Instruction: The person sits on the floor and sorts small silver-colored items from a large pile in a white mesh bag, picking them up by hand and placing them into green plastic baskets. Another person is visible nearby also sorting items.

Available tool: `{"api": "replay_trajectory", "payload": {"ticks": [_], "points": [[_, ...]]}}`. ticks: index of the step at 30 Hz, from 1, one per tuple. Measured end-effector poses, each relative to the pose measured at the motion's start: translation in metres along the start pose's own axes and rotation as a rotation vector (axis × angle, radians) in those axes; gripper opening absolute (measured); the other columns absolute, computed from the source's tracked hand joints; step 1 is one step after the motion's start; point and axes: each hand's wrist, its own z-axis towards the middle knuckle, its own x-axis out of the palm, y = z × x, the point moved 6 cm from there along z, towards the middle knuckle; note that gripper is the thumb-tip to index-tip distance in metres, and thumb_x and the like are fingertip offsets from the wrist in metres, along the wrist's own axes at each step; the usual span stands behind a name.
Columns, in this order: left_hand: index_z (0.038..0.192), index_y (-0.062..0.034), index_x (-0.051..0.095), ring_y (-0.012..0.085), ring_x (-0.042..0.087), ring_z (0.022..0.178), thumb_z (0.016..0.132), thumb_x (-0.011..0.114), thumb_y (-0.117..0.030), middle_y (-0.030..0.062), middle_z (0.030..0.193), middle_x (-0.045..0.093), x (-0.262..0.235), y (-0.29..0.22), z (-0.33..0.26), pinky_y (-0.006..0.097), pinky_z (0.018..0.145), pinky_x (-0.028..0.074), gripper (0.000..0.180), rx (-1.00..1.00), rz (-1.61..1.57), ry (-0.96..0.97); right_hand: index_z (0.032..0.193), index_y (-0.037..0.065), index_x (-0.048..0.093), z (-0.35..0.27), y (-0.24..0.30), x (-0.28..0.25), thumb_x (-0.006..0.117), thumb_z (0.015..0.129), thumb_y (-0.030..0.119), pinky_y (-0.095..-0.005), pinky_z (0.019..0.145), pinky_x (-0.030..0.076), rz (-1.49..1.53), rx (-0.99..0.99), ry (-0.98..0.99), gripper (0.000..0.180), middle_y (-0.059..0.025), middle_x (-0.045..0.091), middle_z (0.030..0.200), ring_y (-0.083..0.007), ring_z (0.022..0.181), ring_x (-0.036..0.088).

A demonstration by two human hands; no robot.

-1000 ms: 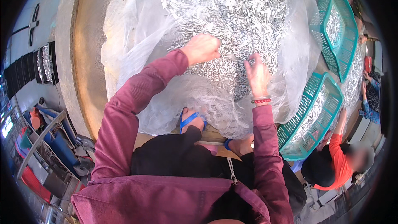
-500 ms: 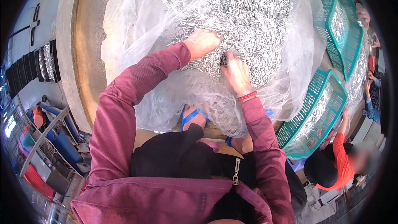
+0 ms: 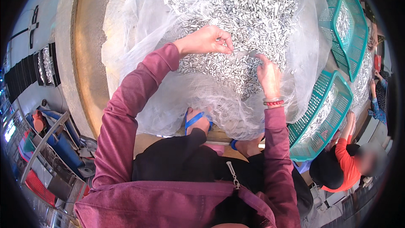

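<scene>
A wide heap of small silvery metal pins [image 3: 261, 0] lies on white netting [image 3: 145, 55]. Over its near part, my left hand [image 3: 204, 41] is closed in a pinch, thumb and forefinger meeting; what they hold, if anything, is too small to name. To its right my right hand [image 3: 269, 76], with a red bead bracelet [image 3: 275, 102] at the wrist, has its fingers curled in. A small grey piece [image 3: 252, 53] shows at its fingertips, its kind unclear. Between the two hands the pins look smeared by motion.
Two green perforated baskets [image 3: 314, 122] with silvery pieces stand at the right. Beyond them a person in an orange top [image 3: 348, 164] and other people reach toward more silvery pieces. Bunched netting hangs near my sandalled feet [image 3: 198, 120]. A rack with a blue panel [image 3: 63, 145] stands at the left.
My hands have moved apart. The right one has shifted right, off the pins it was touching; the left has turned, its pinch now showing to the right.
</scene>
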Motion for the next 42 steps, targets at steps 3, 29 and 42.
{"api": "replay_trajectory", "payload": {"ticks": [3,29,42], "points": [[0.086,-0.0071,0.067,0.0066,0.053,0.070,0.081,0.070,-0.016,-0.0042,0.077,0.063,-0.004,-0.014,0.008,0.027,0.066,0.044,0.011,0.069,0.495,-0.137,0.105,0.015,0.066,0.004,0.011,0.012,0.059,0.082,0.011,-0.0426,0.065,0.049,-0.020,-0.043,-0.032,0.024,-0.0146,0.065,0.076,-0.0332,0.074,0.065],[0.080,0.0005,0.066,0.0318,0.067,0.082,0.071,0.064,-0.006,0.0187,0.080,0.066,0.068,-0.003,0.103,0.041,0.070,0.053,0.012,0.066,1.084,-0.044,0.083,0.012,0.044,-0.011,-0.021,-0.013,0.048,0.098,0.030,-0.0206,0.044,0.025,2.108,0.190,0.184,0.024,0.0022,0.040,0.062,-0.0066,0.054,0.038],[0.088,-0.0053,0.050,0.0081,0.043,0.060,0.082,0.049,-0.015,0.0001,0.075,0.049,-0.005,0.007,-0.002,0.021,0.048,0.036,0.011,-0.195,-0.771,-0.069,0.101,-0.001,0.053,0.084,0.026,0.003,0.059,0.087,0.033,-0.0500,0.067,0.049,-0.210,-0.008,0.005,0.037,-0.0275,0.064,0.081,-0.0425,0.080,0.063]]}}
